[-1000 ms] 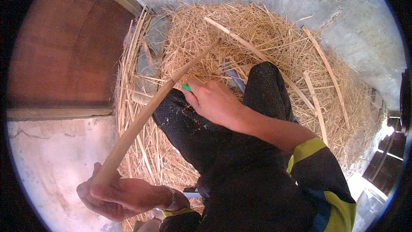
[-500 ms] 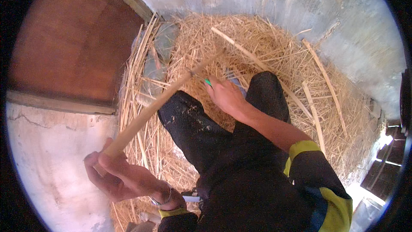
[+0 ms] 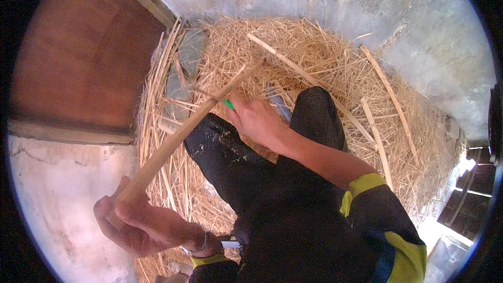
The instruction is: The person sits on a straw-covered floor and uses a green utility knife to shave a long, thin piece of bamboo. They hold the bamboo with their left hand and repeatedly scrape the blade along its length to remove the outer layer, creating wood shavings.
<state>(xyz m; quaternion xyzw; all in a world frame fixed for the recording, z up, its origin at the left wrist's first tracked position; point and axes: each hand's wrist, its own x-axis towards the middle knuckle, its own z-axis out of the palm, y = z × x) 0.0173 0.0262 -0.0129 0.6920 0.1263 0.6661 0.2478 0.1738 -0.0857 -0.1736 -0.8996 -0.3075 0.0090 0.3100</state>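
Note:
My left hand (image 3: 144, 225), at lower left, is wrapped round the thick end of a long pale wooden stick (image 3: 175, 140). The stick slants up and away to the right, tapering toward a darker far tip. My right hand (image 3: 258, 121) is closed on a small knife with a green handle (image 3: 228, 105), most of it hidden by the fingers. Its thin, blurred blade (image 3: 208, 95) lies against the stick, crossing it past mid-length. Both my bent knees are below and beside the right hand.
Straw and shavings (image 3: 230, 39) cover the floor. Split sticks lie on them, one long strip (image 3: 283, 55) ahead and another (image 3: 390, 97) at right. A bundle of thin strips (image 3: 154, 94) leans by the brown door panel (image 3: 78, 47). A stained wall (image 3: 367, 0) rises behind.
My right hand and the knife have shifted left along the view, with the blade now farther across the stick. The left hand and stick have moved slightly left and down.

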